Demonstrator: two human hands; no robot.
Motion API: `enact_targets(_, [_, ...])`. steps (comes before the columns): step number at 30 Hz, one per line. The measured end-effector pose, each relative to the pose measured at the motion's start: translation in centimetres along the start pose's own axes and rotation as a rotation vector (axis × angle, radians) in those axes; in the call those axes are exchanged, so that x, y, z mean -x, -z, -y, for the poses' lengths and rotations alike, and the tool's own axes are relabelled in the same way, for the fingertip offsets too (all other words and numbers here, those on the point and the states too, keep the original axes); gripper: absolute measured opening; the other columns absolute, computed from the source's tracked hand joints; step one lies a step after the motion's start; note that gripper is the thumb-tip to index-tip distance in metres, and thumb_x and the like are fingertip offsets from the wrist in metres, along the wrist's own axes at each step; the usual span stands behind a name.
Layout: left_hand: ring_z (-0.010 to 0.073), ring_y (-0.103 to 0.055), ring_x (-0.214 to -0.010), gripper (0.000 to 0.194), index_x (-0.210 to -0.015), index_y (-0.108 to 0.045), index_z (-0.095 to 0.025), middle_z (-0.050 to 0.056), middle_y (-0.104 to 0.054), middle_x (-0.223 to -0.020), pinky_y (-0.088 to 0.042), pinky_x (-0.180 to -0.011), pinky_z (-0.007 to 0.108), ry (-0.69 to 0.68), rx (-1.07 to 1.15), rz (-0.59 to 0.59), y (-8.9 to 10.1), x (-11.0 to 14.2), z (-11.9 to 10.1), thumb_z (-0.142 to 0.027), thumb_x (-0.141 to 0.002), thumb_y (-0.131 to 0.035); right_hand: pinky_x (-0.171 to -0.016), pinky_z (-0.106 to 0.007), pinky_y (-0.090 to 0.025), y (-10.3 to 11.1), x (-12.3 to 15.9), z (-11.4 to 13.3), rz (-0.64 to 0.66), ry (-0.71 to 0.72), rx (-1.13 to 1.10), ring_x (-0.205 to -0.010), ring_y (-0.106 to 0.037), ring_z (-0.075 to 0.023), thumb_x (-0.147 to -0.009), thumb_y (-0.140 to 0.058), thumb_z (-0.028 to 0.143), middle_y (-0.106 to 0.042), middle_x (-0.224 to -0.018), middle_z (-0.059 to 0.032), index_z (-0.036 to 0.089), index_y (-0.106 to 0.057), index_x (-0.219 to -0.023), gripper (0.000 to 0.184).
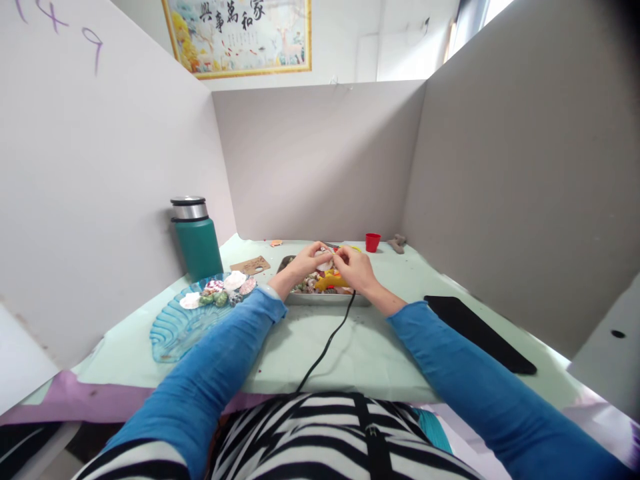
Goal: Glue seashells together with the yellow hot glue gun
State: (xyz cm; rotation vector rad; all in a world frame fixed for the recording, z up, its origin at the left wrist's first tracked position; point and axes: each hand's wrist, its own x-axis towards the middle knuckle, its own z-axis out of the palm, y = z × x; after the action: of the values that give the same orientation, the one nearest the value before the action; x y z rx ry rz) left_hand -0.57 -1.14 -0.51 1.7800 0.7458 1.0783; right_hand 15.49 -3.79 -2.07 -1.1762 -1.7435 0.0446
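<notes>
Both hands meet above a metal tray (320,300) at the middle of the table. My left hand (307,260) is closed on a pale, rounded piece that looks like a white shell (325,262). Against its right side, my right hand (354,268) is closed in a pinch, and what lies between its fingertips is too small to make out. Small shells and pebbles (306,285) fill the tray below. Among them lies a yellow tool (331,281), possibly a glue gun, partly covered by my hands. A black cord (327,343) runs from the tray's front toward me.
Left stands a green bottle (197,243) behind a blue glass dish (175,333) bearing several shells and stones. A brown card (251,265) lies nearby. Farther back are a red cup (373,243) and a grey lump (397,244). A black slab (477,333) lies right; grey panels (320,160) enclose three sides.
</notes>
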Motion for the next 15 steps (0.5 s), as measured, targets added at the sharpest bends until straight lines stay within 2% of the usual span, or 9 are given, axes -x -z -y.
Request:
enact_targets(10, [0.0146,-0.066,-0.068,0.038,-0.097,-0.049,-0.017,0.001,-0.062,-0.080,-0.050,-0.050,0.020,0.001,0.082,0.121,-0.13,0.54,-0.39,-0.044,-0.079,-0.068,-0.060,-0.025,-0.033,0.06,-0.04,-0.11,-0.006,-0.022,-0.003,-0.063,-0.054,-0.0143,-0.083,-0.048,0.031,-0.063,-0.067,0.0003,0.020,-0.057,-0.074,0.016])
enact_targets(15, [0.0129,-0.065,-0.063,0.036,-0.094,-0.047,-0.017,0.000,-0.062,-0.075,-0.049,-0.048,0.019,0.021,0.061,0.099,-0.25,0.40,-0.37,-0.043,-0.080,-0.067,-0.061,-0.026,-0.034,0.11,-0.07,-0.01,0.018,-0.048,0.016,-0.065,-0.055,-0.0149,-0.084,-0.047,0.031,-0.064,-0.068,-0.0001,0.021,-0.057,-0.076,0.017])
